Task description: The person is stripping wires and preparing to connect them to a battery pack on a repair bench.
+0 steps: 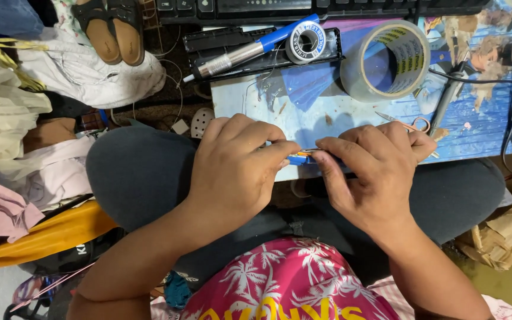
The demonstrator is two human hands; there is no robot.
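Both hands meet at the near edge of the blue desk mat [351,115]. Left hand [232,172] and right hand [374,172] have fingers curled tight, pinching a small blue-and-orange part [301,157] between the fingertips. Clear tape roll [386,59], solder spool [306,41] and scissors [407,123] sit further back.

One head-worn view — looking steeply down, close in.
The camera sits above the person's lap, facing forward and down over the knees to the low surface [303,118] just beyond.
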